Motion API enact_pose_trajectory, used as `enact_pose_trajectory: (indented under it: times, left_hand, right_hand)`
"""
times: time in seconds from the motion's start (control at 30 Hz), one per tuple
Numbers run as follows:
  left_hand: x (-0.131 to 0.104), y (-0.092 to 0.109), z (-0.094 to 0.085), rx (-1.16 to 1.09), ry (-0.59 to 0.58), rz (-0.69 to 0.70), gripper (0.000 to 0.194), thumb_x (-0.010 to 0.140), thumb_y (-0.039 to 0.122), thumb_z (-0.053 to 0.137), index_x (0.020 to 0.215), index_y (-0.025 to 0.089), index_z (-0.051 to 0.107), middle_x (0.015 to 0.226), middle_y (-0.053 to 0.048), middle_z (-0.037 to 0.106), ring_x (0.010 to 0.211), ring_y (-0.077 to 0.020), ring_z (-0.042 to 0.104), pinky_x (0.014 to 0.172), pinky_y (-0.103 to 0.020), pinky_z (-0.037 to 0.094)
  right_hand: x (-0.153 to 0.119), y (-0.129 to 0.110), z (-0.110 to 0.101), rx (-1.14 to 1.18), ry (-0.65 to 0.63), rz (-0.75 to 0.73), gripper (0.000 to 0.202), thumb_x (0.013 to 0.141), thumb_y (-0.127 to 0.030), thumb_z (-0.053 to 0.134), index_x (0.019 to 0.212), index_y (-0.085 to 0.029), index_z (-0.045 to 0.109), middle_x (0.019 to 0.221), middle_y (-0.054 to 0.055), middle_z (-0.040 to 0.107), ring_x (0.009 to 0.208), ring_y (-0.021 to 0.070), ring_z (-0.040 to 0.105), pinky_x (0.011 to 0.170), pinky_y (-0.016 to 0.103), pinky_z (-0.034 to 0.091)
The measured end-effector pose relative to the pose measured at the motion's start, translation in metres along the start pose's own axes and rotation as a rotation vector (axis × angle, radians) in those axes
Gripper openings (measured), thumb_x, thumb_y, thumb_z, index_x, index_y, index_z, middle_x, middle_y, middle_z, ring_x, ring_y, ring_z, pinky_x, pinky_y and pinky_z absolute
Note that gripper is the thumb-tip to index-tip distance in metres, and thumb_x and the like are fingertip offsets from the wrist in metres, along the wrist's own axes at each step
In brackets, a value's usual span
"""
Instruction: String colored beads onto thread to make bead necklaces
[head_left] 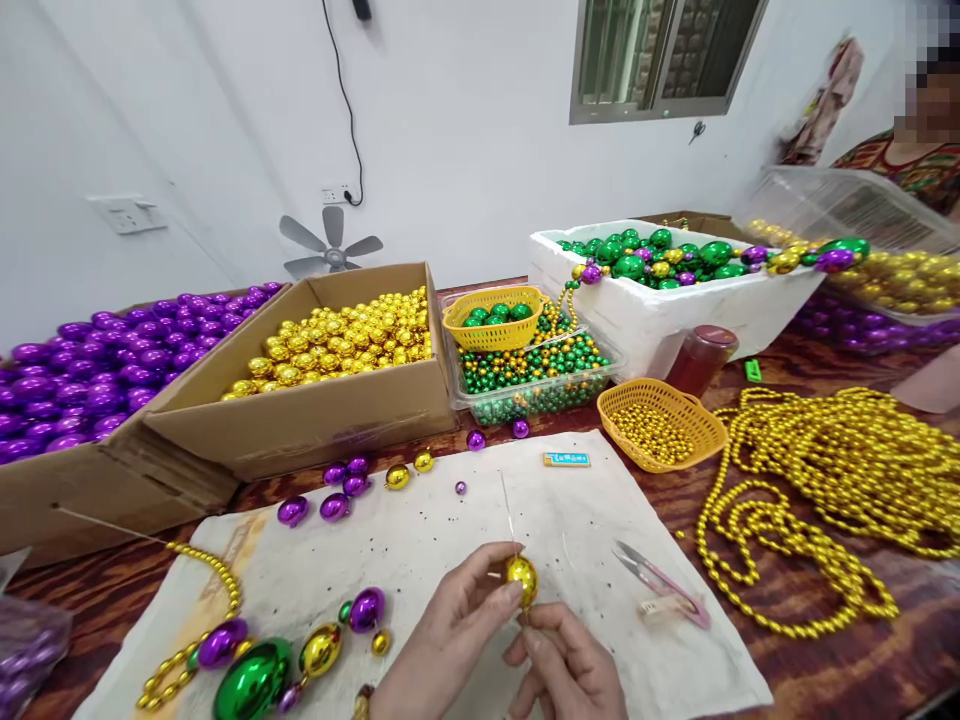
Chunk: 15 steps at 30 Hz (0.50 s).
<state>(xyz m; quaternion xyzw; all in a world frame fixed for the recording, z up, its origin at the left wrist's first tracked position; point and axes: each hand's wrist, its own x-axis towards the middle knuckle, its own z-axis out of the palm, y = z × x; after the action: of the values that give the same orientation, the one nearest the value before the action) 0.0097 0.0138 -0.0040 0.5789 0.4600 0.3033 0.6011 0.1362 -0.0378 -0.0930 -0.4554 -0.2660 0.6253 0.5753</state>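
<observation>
One gold bead (525, 574) in left hand (442, 630), right hand (568, 668) in narrow pinch below, one pair of scissors (664, 580) nearby

The gold bead (523, 574) looks mirror-glossy, the cardboard box (337, 425) matt, the scissor blades (636, 562) metal.

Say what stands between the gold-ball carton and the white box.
In the head view: a clear tub of green and gold beads, a yellow basket atop it.

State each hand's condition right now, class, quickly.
Left hand: closed, holding a gold ball.
Right hand: pinched closed just below it; anything held is unclear.
</observation>
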Motion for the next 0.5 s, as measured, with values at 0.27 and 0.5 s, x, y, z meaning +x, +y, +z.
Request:
enact_pose_trajectory:
  times: [0.27, 0.5]
  left_hand:
    - [0.078, -0.023, -0.073, 0.964, 0.246, 0.205, 0.030, 0.094, 0.028, 0.039, 0.113, 0.019, 0.059, 0.107, -0.010, 0.061, 0.095, -0.0226, 0.060, 0.086, -0.037, 0.045]
    - [0.102, -0.045, -0.085, 1.109, 0.179, 0.211, 0.027, 0.088, 0.018, 0.043, 0.109, 0.019, 0.060, 0.103, -0.008, 0.057, 0.096, -0.0230, 0.055, 0.086, -0.036, 0.042]
  right_hand:
    - [0.006, -0.014, -0.020, -0.086, 0.091, 0.003, 0.028, 0.080, -0.041, 0.068, 0.080, -0.013, 0.064, 0.065, 0.003, 0.068, 0.040, 0.0088, 0.056, 0.037, 0.015, 0.028]
    - [0.004, -0.015, -0.023, -0.070, 0.086, -0.021, 0.027, 0.082, -0.040, 0.066, 0.080, -0.013, 0.063, 0.064, 0.002, 0.066, 0.042, 0.0079, 0.053, 0.039, 0.015, 0.027]
